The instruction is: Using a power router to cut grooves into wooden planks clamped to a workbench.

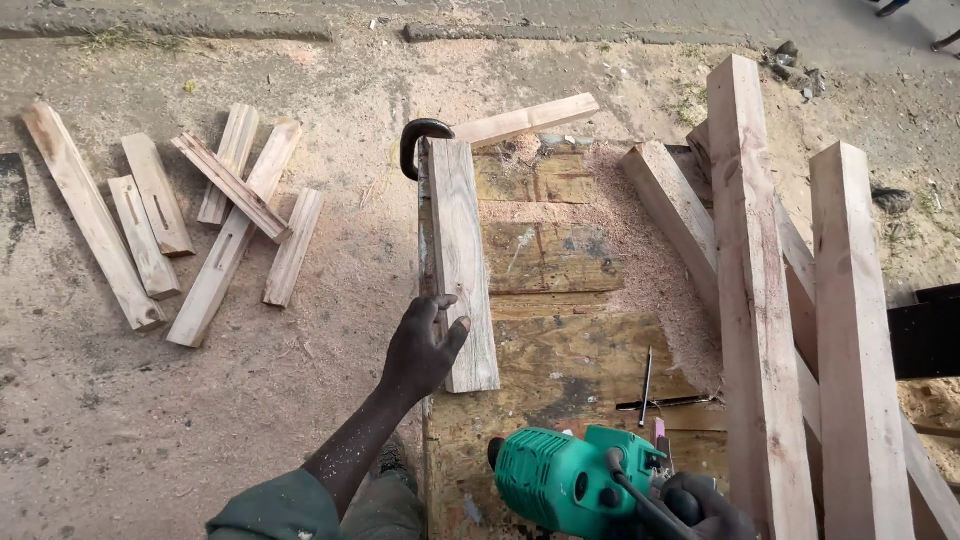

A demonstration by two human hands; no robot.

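My left hand rests with fingers apart against the near left edge of a pale wooden plank that lies lengthwise along the left side of a worn workbench. My right hand, at the bottom edge of the view, grips the handle of a green power tool that sits on the bench's near end. A black curved clamp hook sticks up at the plank's far end.
Sawdust covers the bench's right part. Long timber beams lean across the right side. Several short cut wood pieces lie on the sandy ground at left. A pencil lies on the bench.
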